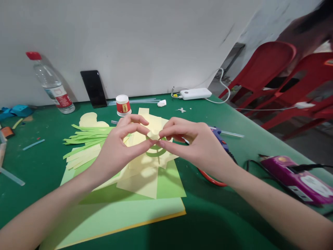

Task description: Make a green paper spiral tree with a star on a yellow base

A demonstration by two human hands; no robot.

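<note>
Blue pieces (20, 110) sit at the far left of the green bench (221, 218), near a water bottle (56, 92) with a red cap. Next along, a black phone (94, 89) leans on the pale wall (145, 45); in front of it lie rounded pale-yellow cutouts (90, 120) and a fan of green paper strips (88, 136). A red-and-white paper cup (123, 105) stands behind the left hand (117, 144). Thumb and fingers of this hand pinch one side of a small piece of pale-yellow paper (153, 134), held above loose yellow sheets (140, 182) and larger green sheets (170, 184). From the other side the right hand (200, 144) pinches the same piece, the two sets of fingertips meeting or nearly so. A green curved band (156, 153) shows just below; whether it is joined to the paper, I cannot tell. The step in hand seems to be shaping this piece. The next move calls for a light, even pinch, as thin paper would probably crease under hard pressure. Farther right come a white power strip (196, 93) near the wall, a blue tool (220, 139), likely a glue gun, red chairs (262, 67) beyond the bench, and a purple power strip (299, 180).
</note>
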